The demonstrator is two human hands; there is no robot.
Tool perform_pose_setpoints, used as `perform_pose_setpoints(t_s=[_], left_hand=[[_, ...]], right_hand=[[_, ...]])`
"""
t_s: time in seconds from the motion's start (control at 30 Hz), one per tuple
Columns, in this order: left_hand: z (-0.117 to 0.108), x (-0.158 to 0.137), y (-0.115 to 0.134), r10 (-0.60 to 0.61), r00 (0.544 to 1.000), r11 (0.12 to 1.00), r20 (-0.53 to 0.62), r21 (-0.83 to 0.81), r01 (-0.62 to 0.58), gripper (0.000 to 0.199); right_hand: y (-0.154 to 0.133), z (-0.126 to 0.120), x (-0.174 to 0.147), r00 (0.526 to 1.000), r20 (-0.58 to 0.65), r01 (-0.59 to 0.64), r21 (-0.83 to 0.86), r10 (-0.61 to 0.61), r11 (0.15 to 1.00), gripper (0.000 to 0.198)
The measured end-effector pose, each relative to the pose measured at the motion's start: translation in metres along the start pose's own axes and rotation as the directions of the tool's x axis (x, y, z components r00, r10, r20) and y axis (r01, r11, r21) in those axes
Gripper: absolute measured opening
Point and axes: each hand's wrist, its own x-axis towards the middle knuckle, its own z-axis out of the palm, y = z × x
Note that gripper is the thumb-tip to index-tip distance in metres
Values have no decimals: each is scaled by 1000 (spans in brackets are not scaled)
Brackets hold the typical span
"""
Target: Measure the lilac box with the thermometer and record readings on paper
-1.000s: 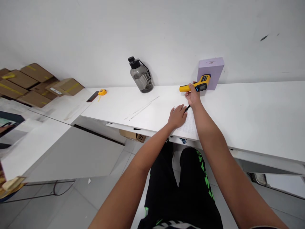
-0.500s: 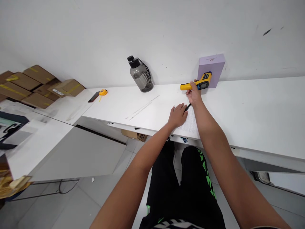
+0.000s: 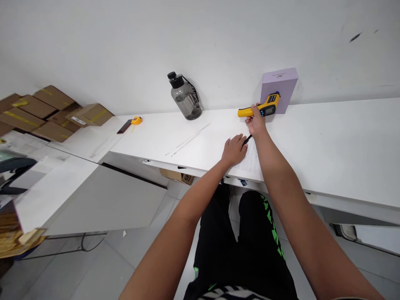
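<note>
In the head view, my right hand [image 3: 256, 124] is closed around the handle of a yellow and black infrared thermometer [image 3: 268, 105]. The thermometer's head is right in front of a standing lilac box [image 3: 284, 89]; I cannot tell whether they touch. My left hand [image 3: 235, 151] rests palm down with its fingers spread on a sheet of bubble-textured or written paper [image 3: 251, 160]. A black pen [image 3: 248, 139] lies between the thumb and index finger of this hand, its other end hidden near my right wrist.
A grey water bottle [image 3: 186, 100] stands on the white table [image 3: 343, 141] by the wall. Further left are an orange tape measure [image 3: 136, 120], a dark flat bar [image 3: 124, 126] and several cardboard boxes [image 3: 40, 107]. Another white table [image 3: 59, 183] adjoins at left.
The view has shifted very slightly. Both hands, the infrared thermometer and the pen keep their places relative to the table and the lilac box.
</note>
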Motion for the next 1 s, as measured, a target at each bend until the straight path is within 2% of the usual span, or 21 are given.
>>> perform_pose_setpoints(t_s=[0.2,0.47,0.7,1.0], left_hand=[[-1,0,0,-4,1000,1000,-1,-5,4,53],[-1,0,1,-1,1000,1000,2,-12,1,53],[1,1,0,-1,1000,1000,-8,2,1,52],[0,1,1,-1,1000,1000,-4,-5,1,52]], right_hand=[[1,0,0,1000,-22,-14,32,15,999,60],[0,-3,0,1000,8,2,23,-2,1000,64],[0,-1,-2,1000,19,8,-40,-7,999,69],[-1,1,-11,997,69,-18,-39,20,999,64]])
